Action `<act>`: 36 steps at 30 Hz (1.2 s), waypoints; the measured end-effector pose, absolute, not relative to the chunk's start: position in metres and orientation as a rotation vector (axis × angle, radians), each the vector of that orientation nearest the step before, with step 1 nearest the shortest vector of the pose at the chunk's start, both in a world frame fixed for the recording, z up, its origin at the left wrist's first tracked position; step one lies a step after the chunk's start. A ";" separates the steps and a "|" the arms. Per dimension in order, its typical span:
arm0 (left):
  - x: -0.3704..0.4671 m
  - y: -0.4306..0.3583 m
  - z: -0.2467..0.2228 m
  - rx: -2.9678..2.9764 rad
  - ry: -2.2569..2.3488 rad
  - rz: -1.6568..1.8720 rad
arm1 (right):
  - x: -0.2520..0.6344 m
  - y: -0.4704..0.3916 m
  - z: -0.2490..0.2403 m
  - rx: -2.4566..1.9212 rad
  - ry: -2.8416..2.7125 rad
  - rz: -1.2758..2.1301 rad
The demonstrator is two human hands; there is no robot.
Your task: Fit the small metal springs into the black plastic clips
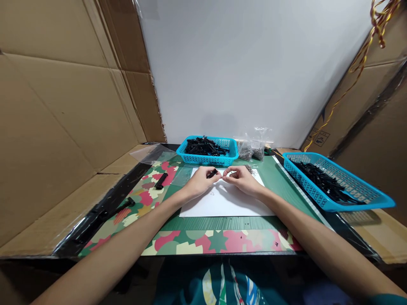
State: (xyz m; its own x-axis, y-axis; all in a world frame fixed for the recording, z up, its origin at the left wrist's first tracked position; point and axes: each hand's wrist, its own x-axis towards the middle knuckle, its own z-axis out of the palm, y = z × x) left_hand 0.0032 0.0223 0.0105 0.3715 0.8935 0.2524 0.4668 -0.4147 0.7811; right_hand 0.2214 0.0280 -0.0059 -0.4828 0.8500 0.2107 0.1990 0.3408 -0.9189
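My left hand (204, 179) is closed around a small black plastic part (212, 173), held above a white sheet of paper (222, 207). Close beside it, my right hand (241, 178) is in a pinch, its fingertips almost meeting those of the left. Whatever sits in that pinch is too small to make out. Just behind the right hand, a little pile of tiny metal pieces (248, 169) lies at the paper's far edge.
A blue basket (206, 160) of black parts stands at the back, another blue basket (338, 203) at the right. Bags of small metal pieces (251, 151) lean against the wall. Two black parts (161, 181) lie at the left. Cardboard walls (63, 84) flank the table.
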 end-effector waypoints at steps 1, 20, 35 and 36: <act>0.003 0.022 0.010 2.020 1.163 0.908 | 0.221 0.027 -0.004 -0.923 -1.886 1.140; 0.010 0.015 0.014 1.469 1.068 0.880 | 0.219 0.026 -0.005 -0.833 -1.910 0.647; 0.008 0.016 0.010 1.541 1.054 0.893 | 0.219 0.026 -0.004 -0.894 -1.821 0.951; 0.009 0.015 0.010 1.550 1.053 0.893 | 0.219 0.026 -0.004 -0.896 -1.813 0.957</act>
